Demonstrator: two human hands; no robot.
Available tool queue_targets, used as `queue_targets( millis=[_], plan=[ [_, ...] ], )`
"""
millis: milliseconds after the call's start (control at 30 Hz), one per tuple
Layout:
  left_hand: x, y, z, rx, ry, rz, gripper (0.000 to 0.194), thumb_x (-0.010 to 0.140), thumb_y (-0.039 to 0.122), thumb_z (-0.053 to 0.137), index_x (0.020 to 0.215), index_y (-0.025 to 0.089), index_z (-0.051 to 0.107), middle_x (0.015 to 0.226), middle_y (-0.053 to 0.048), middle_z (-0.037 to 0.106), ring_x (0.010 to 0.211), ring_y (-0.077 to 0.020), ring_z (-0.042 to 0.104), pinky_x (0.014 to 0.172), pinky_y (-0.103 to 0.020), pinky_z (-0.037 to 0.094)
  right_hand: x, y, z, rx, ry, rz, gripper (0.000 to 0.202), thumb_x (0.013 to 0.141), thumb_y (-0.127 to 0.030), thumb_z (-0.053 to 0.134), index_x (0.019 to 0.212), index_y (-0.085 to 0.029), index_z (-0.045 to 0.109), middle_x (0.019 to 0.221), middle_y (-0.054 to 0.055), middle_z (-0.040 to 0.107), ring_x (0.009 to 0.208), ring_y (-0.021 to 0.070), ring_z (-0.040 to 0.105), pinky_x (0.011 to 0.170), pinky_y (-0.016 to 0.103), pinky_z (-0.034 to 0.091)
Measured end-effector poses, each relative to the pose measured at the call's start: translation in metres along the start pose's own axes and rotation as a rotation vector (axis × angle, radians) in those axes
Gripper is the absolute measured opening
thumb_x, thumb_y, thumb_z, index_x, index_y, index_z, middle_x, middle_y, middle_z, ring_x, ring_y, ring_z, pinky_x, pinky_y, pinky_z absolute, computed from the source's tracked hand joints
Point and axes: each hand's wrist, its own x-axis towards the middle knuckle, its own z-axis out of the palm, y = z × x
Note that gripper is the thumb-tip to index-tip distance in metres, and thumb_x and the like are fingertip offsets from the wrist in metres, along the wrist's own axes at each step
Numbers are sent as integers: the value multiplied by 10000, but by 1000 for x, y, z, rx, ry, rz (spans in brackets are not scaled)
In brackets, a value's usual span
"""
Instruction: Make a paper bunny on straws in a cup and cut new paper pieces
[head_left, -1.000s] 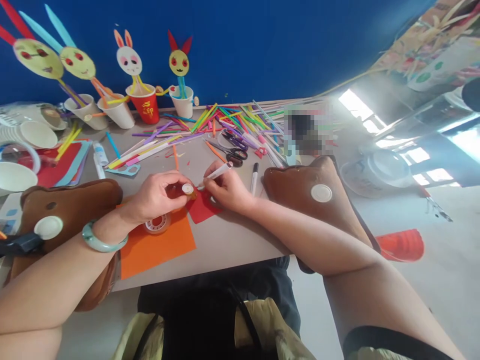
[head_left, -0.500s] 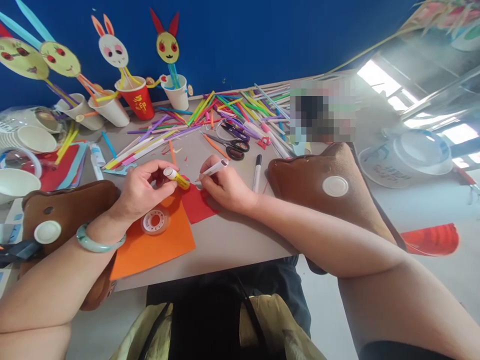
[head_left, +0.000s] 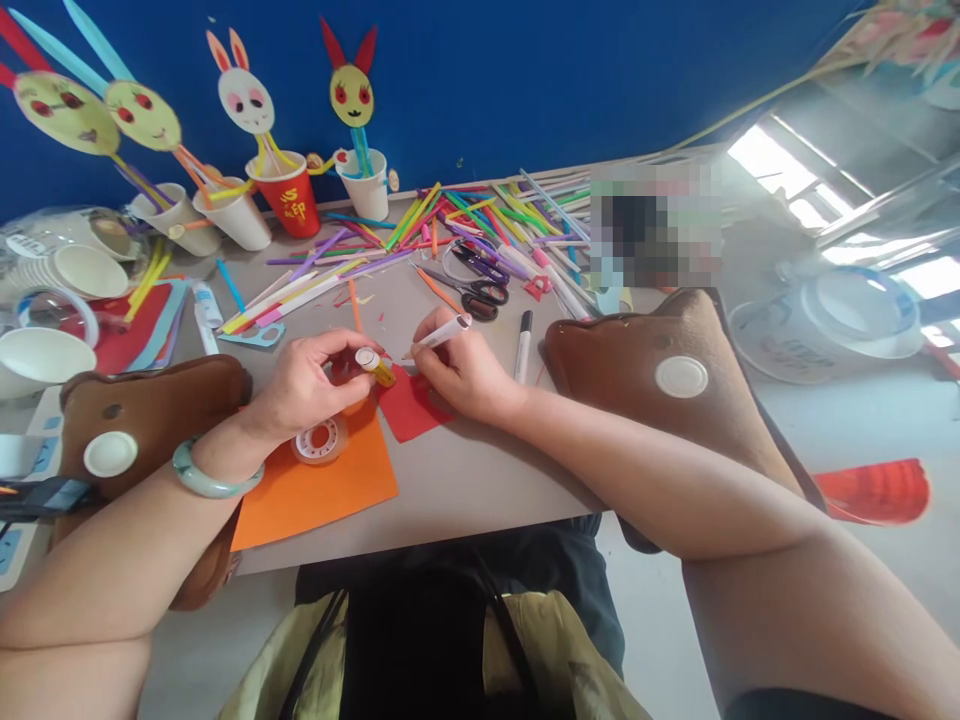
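My left hand [head_left: 319, 385] pinches a yellow glue stick [head_left: 384, 374], its white end tilted up toward me. The stick's lower end meets the upper edge of a sheet of red paper [head_left: 412, 405]. In my right hand [head_left: 476, 375] is a white marker [head_left: 442, 330], with its tip close beside the glue stick. Fingers hide part of the red paper. Under my left wrist lies orange paper [head_left: 322, 500], and a roll of clear tape [head_left: 318, 440] rests on it. Another marker with a black cap [head_left: 523, 345] lies right of my right hand.
Scissors [head_left: 487, 292] and piled coloured sticks [head_left: 427, 225] lie beyond my hands. Paper-cup rabbit figures [head_left: 362, 180] stand along the blue wall. Brown cushions [head_left: 645, 365] flank both arms. Stacked white cups [head_left: 82, 270] and a glue bottle [head_left: 204, 310] are at the left.
The whole view has shifted slightly, so things appear a little further right. Both hands keep their holds, and the glue stick's white end faces me a bit more.
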Motion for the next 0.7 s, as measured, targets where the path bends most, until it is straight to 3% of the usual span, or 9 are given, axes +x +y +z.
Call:
queue_targets(
  millis=[233, 467, 700],
  plan=[
    [0, 4, -2, 14, -43, 65, 249, 761, 165, 664, 995, 209, 736, 975, -31, 745, 848, -150, 673, 757, -250, 528, 0, 0, 0, -16, -14, 28, 33, 840, -224, 460, 845, -210, 490, 743, -5, 570, 626, 140, 498, 630, 283, 393],
    [1, 3, -1, 21, -75, 62, 256, 773, 212, 684, 1021, 221, 744, 1043, -49, 755, 927, -200, 691, 880, -312, 558, 2, 0, -3, -1, -24, 32, 21, 803, -208, 477, 783, -208, 485, 705, -18, 550, 595, 116, 451, 589, 270, 361],
    [3, 7, -2, 27, -109, 81, 205, 833, 290, 685, 1002, 200, 756, 993, -47, 755, 845, -163, 673, 784, -250, 533, -2, -8, -8, 50, 67, -43, 51, 758, -246, 519, 741, -221, 479, 602, -37, 521, 525, 111, 467, 521, 254, 379]
  ],
)
